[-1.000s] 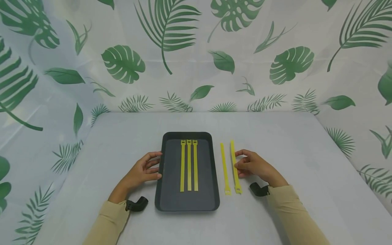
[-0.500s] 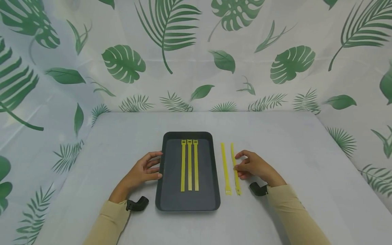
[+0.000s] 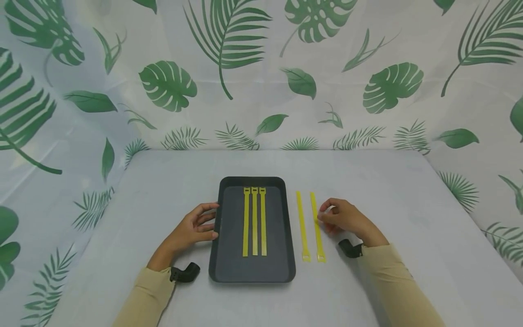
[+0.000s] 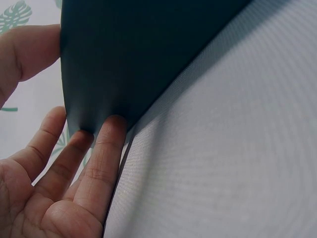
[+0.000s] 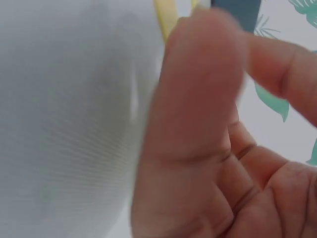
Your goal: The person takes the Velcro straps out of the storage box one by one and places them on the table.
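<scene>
Two yellow hook-and-loop cable ties lie flat on the white table right of a dark grey tray (image 3: 229,268), slotted heads toward me. At the side of the outer cable tie (image 3: 320,243) is my right hand (image 3: 345,218), thumb and fingertips right by its edge; the inner cable tie (image 3: 302,222) lies closer to the tray. In the right wrist view the thumb (image 5: 198,99) is blurred. Inside the tray, three more yellow cable ties (image 3: 255,227) lie parallel, heads at the far end. My left hand (image 3: 194,229) touches the tray's left side with spread fingertips (image 4: 111,131).
White cloth covers the table (image 3: 359,172). Behind it and at both sides hangs a leaf-patterned curtain (image 3: 245,104). A black wrist camera (image 3: 185,272) sits on the left wrist, another wrist camera (image 3: 350,249) on the right.
The outer cable tie has gone from tilted in my right fingers to flat on the table. My right hand has shifted slightly right. The left hand stays at the tray.
</scene>
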Demonstrator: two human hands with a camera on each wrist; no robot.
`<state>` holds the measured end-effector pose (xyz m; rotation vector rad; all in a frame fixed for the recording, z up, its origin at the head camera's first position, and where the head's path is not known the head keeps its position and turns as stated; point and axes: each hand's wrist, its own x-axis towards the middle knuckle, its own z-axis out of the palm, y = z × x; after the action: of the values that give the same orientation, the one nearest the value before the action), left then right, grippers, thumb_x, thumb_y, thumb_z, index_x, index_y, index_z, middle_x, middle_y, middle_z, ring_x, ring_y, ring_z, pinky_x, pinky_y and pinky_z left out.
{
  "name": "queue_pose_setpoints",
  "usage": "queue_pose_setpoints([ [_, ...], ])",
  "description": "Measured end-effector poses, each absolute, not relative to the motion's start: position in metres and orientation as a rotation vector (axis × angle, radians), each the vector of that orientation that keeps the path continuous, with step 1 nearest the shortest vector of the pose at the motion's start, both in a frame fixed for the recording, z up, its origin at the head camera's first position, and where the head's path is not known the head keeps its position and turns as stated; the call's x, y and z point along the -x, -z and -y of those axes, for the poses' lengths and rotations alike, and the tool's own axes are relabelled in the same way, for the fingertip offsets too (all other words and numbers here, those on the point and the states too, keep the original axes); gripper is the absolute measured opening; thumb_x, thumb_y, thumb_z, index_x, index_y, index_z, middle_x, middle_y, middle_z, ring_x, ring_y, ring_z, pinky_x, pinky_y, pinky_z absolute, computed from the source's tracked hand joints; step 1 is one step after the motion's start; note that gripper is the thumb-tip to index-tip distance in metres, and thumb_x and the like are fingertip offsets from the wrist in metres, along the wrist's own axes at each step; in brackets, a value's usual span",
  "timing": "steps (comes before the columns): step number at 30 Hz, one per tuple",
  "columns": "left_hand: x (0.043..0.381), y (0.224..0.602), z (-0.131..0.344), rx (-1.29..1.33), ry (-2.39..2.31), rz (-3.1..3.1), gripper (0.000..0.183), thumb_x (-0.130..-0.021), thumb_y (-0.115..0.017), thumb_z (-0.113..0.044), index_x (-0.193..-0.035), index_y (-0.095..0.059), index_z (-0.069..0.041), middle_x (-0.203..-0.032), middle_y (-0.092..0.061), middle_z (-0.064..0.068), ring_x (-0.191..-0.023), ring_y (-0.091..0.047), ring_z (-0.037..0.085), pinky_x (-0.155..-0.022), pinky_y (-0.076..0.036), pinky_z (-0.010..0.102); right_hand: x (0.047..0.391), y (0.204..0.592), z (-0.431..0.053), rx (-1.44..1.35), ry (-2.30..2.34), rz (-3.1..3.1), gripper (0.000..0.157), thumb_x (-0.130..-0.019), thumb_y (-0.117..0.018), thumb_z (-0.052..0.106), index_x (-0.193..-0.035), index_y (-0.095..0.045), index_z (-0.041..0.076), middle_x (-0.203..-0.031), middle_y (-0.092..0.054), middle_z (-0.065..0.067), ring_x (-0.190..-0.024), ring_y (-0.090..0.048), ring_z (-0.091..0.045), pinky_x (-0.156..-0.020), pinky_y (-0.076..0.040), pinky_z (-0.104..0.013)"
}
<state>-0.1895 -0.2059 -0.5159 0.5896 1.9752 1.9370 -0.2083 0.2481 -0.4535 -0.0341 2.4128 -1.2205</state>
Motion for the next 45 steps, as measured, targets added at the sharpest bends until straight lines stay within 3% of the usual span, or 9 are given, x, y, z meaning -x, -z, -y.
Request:
queue_pose_setpoints([
  [24,0.190,0.517,0.207,-0.582,-1.951,-1.960,0.080,-0.095,-0.082,-0.003,-0.158,-0.036,0.014,-0.167,-0.031,0.038,-0.152,-0.034,0.059,-0.107,-0.055,0.026,0.223,0.437,-0.221,0.277,1.308,-2.384,0.033,-0.105,-0.070,0.009,-0.130,-0.061,-0.010,-0.100,-0.071,-0.018,-0.087,-0.072,-0.028,-0.075,-0.063,-0.038],
  [45,0.191,0.514,0.208,-0.554,-1.935,-1.970,0.083,-0.093,-0.083,-0.007,-0.159,-0.036,0.012,-0.167,-0.032,0.036,-0.152,-0.036,0.057,-0.108,-0.054,0.029,0.235,0.424,-0.187,0.425,1.327,-2.364,0.035,-0.105,-0.069,0.009,-0.133,-0.060,-0.011,-0.099,-0.071,-0.021,-0.085,-0.072,-0.029,-0.073,-0.064,-0.038],
])
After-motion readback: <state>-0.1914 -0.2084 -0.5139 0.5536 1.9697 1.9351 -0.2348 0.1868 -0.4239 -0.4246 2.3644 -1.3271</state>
